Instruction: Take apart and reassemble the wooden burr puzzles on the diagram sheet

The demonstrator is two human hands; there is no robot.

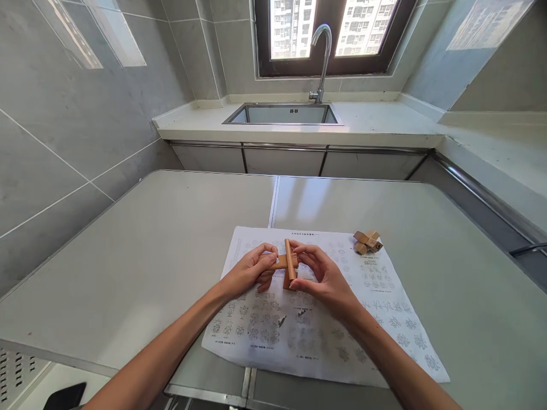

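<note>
Between my hands are several interlocked wooden puzzle pieces, held above a printed sheet. My left hand pinches the end of a horizontal wooden stick that crosses the upright one. The thumb and fingers of my right hand grip the upright stick near its top and bottom. Part of the joint is covered by the right fingers. Farther right, an assembled wooden burr puzzle rests on the sheet's upper right corner.
The sheet, printed with line diagrams, lies on a pale folding table with a seam down its middle. Beyond stands a counter with a sink and a tap under a window. A dark flat object is at lower left.
</note>
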